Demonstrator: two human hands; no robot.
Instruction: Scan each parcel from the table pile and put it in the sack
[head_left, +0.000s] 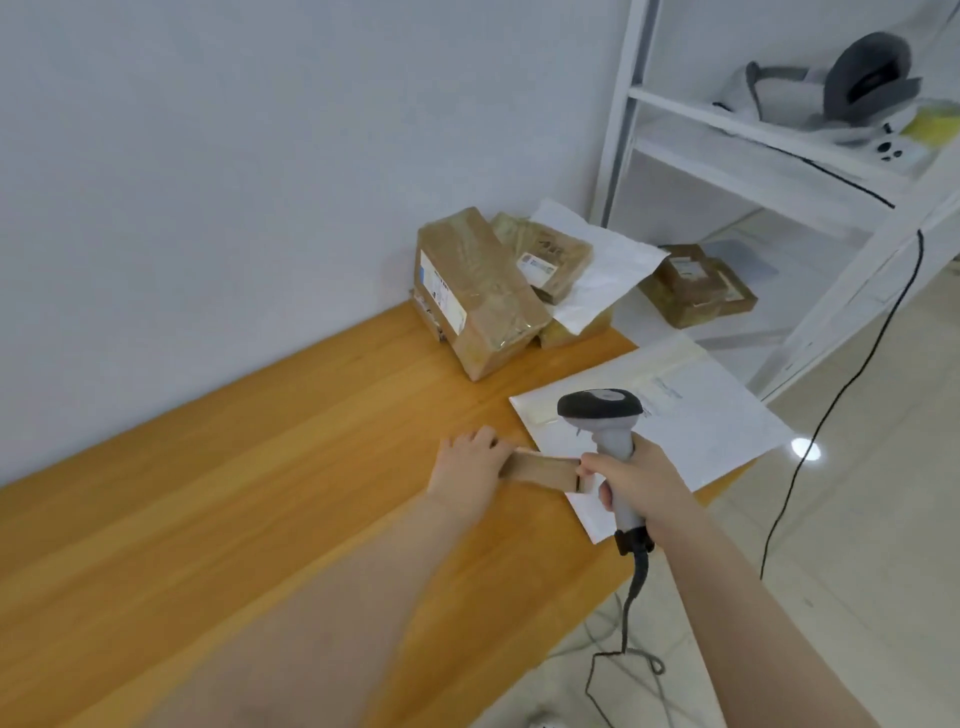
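A small flat brown parcel (540, 469) stands on edge on the wooden table (260, 493). My left hand (470, 465) grips its left end. My right hand (641, 480) is shut on the grey handheld scanner (602, 415), and its thumb touches the parcel's right end. The scanner head points away from me, above a large white mailer (701, 415) lying flat at the table's right edge. Further back sits the pile: a taped brown box (478, 296), a smaller brown parcel (545, 254) and a white poly bag (597, 270). No sack is in view.
A white metal shelf (753, 156) stands to the right, holding brown boxes (696, 286) low down and a headset (862, 83) higher up. The scanner's cable (636, 582) drops to the tiled floor. Another black cable (852, 374) hangs from the shelf. A white wall borders the table's far side.
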